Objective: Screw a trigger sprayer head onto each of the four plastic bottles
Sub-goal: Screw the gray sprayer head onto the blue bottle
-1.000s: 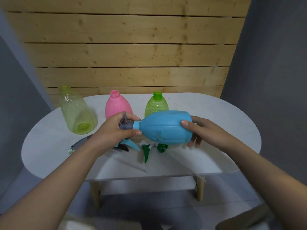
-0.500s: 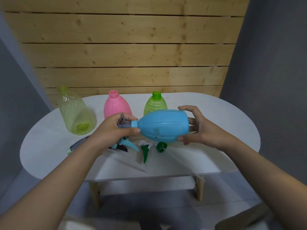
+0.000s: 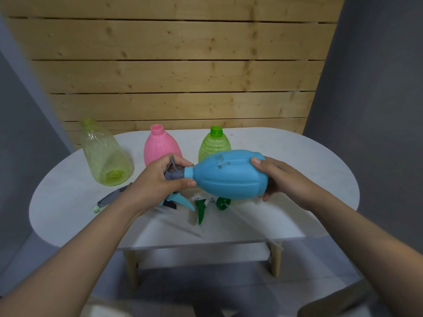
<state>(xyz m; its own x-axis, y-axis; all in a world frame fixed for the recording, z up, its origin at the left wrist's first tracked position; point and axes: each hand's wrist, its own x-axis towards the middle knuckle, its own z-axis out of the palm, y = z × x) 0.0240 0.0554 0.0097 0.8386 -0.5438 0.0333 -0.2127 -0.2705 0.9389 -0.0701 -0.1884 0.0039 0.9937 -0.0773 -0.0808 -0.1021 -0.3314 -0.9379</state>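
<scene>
1. three upright bottles: yellow-green bottle [image 3: 104, 156], pink bottle [image 3: 160, 146], green bottle [image 3: 214, 145], block the surface [image 3: 309, 179] from 10 to 12 o'clock.
2. loose sprayer heads [image 3: 201, 205] clutter the centre.
3. open room at 3 o'clock.

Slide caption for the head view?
Left hand twists grey sprayer head onto sideways blue plastic bottle, right hand gripping its base.

Right hand's grip on the bottle is being reset

The blue bottle [image 3: 229, 175] is being turned about its long axis, so that scuff marks earlier facing the camera low on its side are now being shown near the top. The right hand [image 3: 278, 179], half a second ago opened wide around the base, is being closed on it again, thumb on top. The trigger [image 3: 183, 201] of the sprayer head [image 3: 175, 173] is being kept pointing down by the left hand [image 3: 158, 181].
</scene>
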